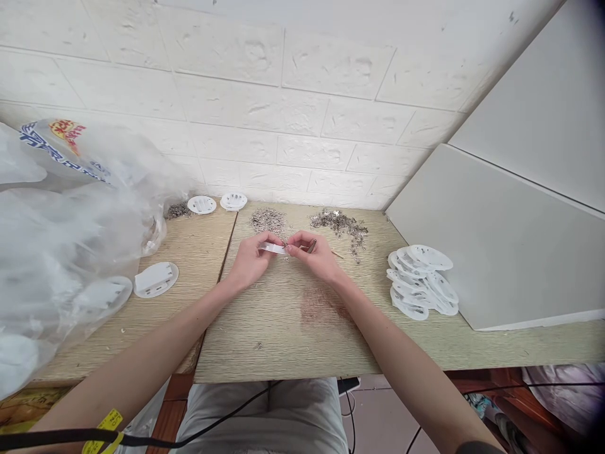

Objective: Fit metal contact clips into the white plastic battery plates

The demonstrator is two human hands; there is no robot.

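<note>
My left hand (250, 260) is closed on a white plastic piece (273, 248), seen nearly edge-on above the table. The fingertips of my right hand (320, 257) meet the right end of that piece and pinch a tiny metal part (285, 244) there. A dark, slender tool (311, 246) is tucked among the right fingers; its kind is unclear. Just beyond my hands lie two heaps of small metal parts, a pale one (267, 221) on the left and a darker one (338, 222) on the right.
Oval white plastic pieces are stacked in a pile (420, 284) at the right, beside a grey panel (510, 239). Large clear plastic bags (70, 233) crowd the left side. A single white piece (155, 279) lies near them. Behind the table (255, 340) stands a white brick-patterned wall (302, 113).
</note>
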